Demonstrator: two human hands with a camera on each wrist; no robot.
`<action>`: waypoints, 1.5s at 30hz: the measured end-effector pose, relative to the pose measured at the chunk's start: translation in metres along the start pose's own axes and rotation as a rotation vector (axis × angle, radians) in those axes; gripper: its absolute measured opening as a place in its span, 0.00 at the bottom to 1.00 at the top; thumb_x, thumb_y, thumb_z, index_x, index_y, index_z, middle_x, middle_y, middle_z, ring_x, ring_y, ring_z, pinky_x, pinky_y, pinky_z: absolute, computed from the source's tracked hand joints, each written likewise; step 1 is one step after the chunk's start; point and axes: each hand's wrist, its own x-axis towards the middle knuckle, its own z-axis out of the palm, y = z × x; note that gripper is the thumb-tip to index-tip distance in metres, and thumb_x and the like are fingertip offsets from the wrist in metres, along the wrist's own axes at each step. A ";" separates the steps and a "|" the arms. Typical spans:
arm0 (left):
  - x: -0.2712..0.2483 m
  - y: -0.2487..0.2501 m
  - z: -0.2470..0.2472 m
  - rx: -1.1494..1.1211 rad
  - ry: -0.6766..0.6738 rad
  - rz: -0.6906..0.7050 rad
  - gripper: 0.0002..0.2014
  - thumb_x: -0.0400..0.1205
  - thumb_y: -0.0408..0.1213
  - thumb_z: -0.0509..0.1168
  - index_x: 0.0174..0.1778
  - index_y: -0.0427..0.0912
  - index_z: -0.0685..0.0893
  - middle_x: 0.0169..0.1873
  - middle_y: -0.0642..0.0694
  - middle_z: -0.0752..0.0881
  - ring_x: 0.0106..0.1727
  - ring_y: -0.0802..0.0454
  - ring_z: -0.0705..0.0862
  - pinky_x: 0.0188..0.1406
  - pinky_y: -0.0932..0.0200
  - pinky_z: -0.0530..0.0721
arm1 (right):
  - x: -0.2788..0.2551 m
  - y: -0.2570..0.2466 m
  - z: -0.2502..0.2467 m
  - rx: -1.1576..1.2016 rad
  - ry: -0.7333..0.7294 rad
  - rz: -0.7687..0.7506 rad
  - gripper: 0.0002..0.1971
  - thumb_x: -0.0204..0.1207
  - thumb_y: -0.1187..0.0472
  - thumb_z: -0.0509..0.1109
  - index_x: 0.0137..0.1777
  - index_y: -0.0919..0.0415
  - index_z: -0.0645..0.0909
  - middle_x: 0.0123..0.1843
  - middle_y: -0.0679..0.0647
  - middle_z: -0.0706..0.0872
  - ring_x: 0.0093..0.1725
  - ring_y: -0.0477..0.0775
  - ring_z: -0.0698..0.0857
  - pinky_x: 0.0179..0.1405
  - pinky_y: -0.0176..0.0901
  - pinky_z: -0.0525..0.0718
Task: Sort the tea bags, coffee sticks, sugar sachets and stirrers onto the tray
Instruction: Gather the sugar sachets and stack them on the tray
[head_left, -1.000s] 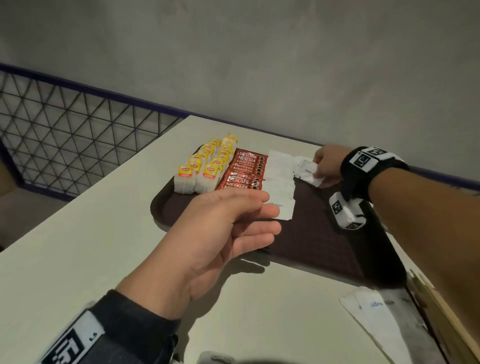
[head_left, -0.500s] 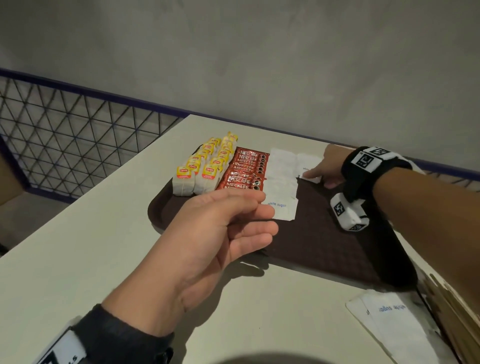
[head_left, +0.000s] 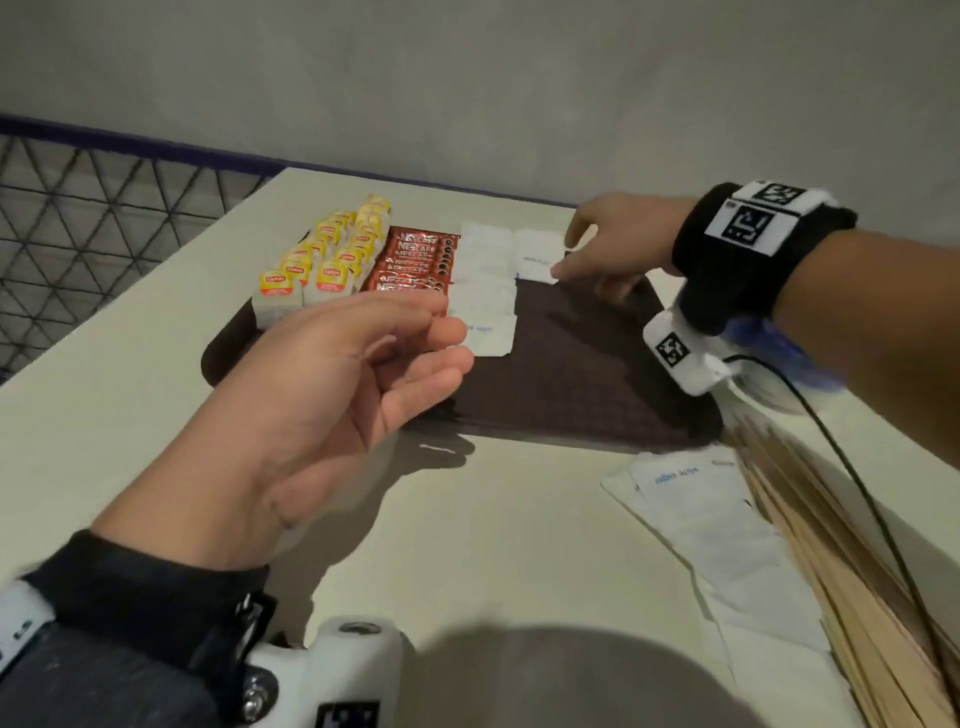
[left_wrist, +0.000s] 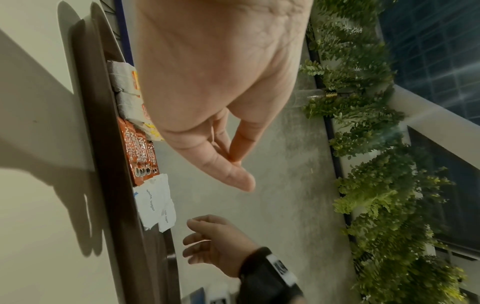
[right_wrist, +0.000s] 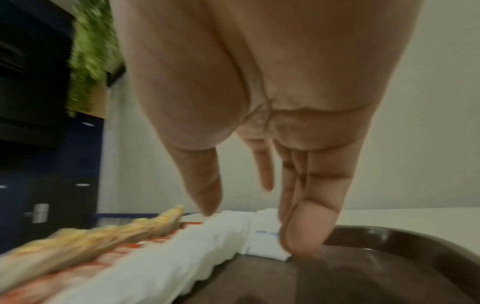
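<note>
The sugar sachet (head_left: 540, 255) we are placing lies flat at the far end of the brown tray (head_left: 587, 384), starting a second column just right of the first sugar column (head_left: 485, 283). Our right hand (head_left: 621, 244) is over it with straight, slightly spread fingers; the fingertips (right_wrist: 301, 240) sit at the sachet's right edge, touching or nearly so, and nothing is pinched. To do this step well, we judge, we should nudge the sachet with flat fingertips until its left edge meets the neighbouring column and its top lines up, pressing lightly so the paper does not ride over the row.

Left of the sugar lie the red Nescafé coffee sticks (head_left: 415, 262), then two rows of Lipton tea bags (head_left: 324, 260), all on the tray.

Our left hand (head_left: 332, 410) hangs above the tray's near edge, fingers loosely curled, thumb near the forefinger, holding nothing.

Off the tray on the cream table (head_left: 130, 415), to our right, more sugar sachets (head_left: 711, 530) overlap beside a bundle of wooden stirrers (head_left: 831, 571), so both kinds remain to be sorted.
</note>
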 end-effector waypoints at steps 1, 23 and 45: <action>-0.001 -0.001 0.001 0.016 -0.017 -0.002 0.07 0.85 0.29 0.66 0.49 0.38 0.90 0.35 0.43 0.92 0.30 0.54 0.91 0.29 0.66 0.89 | -0.027 0.001 -0.002 -0.025 -0.063 -0.062 0.18 0.79 0.54 0.78 0.63 0.63 0.82 0.46 0.60 0.91 0.33 0.52 0.90 0.36 0.46 0.92; -0.066 -0.026 0.090 1.838 -0.583 0.101 0.34 0.75 0.60 0.78 0.76 0.55 0.77 0.64 0.55 0.83 0.59 0.55 0.85 0.50 0.58 0.86 | -0.236 0.040 0.050 -0.628 -0.280 -0.260 0.36 0.70 0.47 0.83 0.75 0.52 0.72 0.60 0.50 0.84 0.58 0.56 0.80 0.46 0.41 0.76; -0.081 -0.072 0.111 2.125 -0.547 -0.018 0.70 0.55 0.85 0.71 0.90 0.57 0.52 0.79 0.47 0.73 0.73 0.43 0.80 0.67 0.47 0.84 | -0.291 0.068 0.050 -0.276 -0.202 -0.127 0.32 0.73 0.50 0.80 0.76 0.53 0.75 0.55 0.46 0.87 0.52 0.50 0.86 0.54 0.47 0.88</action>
